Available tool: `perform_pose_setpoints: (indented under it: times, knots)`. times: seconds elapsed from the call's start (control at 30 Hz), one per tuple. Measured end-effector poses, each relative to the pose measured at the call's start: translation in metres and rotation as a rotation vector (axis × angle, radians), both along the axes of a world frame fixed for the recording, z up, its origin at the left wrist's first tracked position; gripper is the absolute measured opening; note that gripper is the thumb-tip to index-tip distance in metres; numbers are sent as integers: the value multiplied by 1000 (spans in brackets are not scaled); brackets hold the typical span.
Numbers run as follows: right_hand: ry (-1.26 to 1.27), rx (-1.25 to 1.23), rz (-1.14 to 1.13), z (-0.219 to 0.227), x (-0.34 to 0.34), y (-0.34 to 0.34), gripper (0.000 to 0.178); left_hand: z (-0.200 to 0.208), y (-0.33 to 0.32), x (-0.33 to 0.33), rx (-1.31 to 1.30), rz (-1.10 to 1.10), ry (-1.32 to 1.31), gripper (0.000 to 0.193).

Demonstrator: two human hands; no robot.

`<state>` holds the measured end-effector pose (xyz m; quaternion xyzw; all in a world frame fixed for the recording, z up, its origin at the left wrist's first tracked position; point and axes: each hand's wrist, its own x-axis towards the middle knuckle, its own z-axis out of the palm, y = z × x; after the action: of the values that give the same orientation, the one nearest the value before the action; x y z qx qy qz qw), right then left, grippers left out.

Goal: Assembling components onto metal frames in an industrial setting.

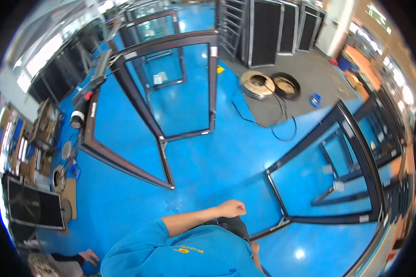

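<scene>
My left hand (233,208) is in front of my waist, its fingers curled into a fist over my dark trousers (235,225). Nothing shows in it. Of my right arm only a narrow strip of skin (256,256) is visible beside my body, and its fingers cannot be made out. Ahead to the left stands a dark brown window frame (125,166) with an open glazed sash (212,87). On the right is another dark frame (363,152), its lower corner near my right side. Neither hand touches a frame.
A cordless drill (81,111) is by the left frame's upright. Coiled rolls (258,84) and a loose black strip (284,138) lie ahead on a grey mat (305,69). Screen panels (265,34) stand behind. Another person's hand (88,256) shows at lower left.
</scene>
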<state>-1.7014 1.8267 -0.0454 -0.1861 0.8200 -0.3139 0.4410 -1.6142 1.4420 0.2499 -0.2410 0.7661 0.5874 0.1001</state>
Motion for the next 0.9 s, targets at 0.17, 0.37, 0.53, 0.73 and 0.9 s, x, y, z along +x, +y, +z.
perform_pose_setpoints:
  times: [0.17,0.37,0.53,0.73,0.9]
  knots:
    - [-190,-262,-72,43,-97,-155,29,2,-34,-36,31,58,54,26]
    - [-414,-417,-373,181,-184,-362,19,11,-105,-75,-116,113,72,30]
    - [-926,-625,-247,296,-212,-512,21,74,-174,-143,-256,420,112,44]
    - [-1047,-591,-424,323,-228,-570,33,81,-223,-192,-551,375,315,28]
    - [-1260,-569,-493,273,-218,-577,46,60,-228,-180,-787,397,327,13]
